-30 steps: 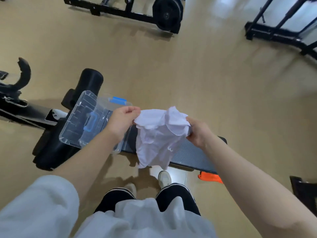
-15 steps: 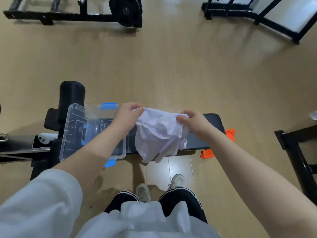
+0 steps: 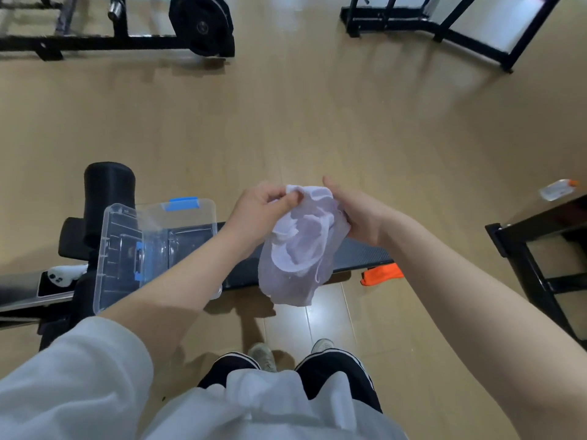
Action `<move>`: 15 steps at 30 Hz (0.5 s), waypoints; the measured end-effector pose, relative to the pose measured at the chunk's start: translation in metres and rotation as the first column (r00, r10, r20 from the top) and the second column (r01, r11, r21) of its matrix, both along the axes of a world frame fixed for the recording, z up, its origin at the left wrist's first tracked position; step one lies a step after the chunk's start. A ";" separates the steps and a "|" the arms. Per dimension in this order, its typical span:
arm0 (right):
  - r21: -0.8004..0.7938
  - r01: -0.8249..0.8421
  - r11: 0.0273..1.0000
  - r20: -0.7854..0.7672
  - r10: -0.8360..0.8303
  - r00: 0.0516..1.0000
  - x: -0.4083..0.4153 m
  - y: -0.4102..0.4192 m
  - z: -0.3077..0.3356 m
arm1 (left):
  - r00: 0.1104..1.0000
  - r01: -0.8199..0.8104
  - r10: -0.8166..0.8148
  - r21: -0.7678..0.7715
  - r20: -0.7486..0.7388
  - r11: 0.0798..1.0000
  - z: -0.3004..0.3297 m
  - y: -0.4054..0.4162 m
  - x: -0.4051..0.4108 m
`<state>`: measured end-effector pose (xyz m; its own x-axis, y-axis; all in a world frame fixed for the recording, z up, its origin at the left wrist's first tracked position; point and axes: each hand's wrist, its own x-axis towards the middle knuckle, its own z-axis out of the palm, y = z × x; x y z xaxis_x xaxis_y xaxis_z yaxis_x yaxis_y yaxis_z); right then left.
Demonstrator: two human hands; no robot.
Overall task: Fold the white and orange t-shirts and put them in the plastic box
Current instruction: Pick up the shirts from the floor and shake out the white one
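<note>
A small white t-shirt (image 3: 301, 249) hangs bunched in the air above a black bench (image 3: 359, 255). My left hand (image 3: 257, 211) pinches its upper left edge. My right hand (image 3: 359, 214) grips its upper right side, close to the left hand. The clear plastic box (image 3: 190, 214) with blue latches sits open on the bench to the left, its lid (image 3: 117, 258) tilted up beside it. The orange t-shirt (image 3: 382, 274) lies on the floor behind the bench's right end, partly hidden.
A black roller pad (image 3: 108, 192) and bench frame stand at the left. A weight rack with a plate (image 3: 200, 23) is at the back left, another black frame (image 3: 444, 23) at the back right. A black stand (image 3: 540, 265) is at the right, with a small bottle (image 3: 557, 188) on the floor.
My hands have come closer together and risen, gathering the white t-shirt into a narrower bundle. The view has shifted, showing more of the floor and rack.
</note>
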<state>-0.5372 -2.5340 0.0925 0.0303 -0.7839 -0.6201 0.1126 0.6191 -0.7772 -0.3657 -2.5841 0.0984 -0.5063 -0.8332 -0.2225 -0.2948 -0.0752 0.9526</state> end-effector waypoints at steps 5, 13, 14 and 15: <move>-0.206 -0.081 0.975 -0.110 0.059 0.992 -0.018 0.028 0.002 | 0.999 -0.010 0.013 0.081 -0.039 0.997 0.015 -0.011 -0.006; -0.244 -0.032 0.969 -0.430 -0.078 0.899 -0.024 0.023 0.003 | 1.000 -0.008 0.008 -0.004 0.011 1.000 0.021 -0.010 -0.029; -0.264 -0.024 0.964 -0.414 -0.091 0.906 -0.024 0.024 0.004 | 0.999 0.007 -0.006 0.017 -0.050 1.000 0.026 -0.008 -0.031; -0.295 -0.004 0.955 -0.391 -0.117 0.913 -0.025 0.024 0.005 | 0.996 0.002 -0.001 0.009 -0.085 1.000 0.030 -0.007 -0.033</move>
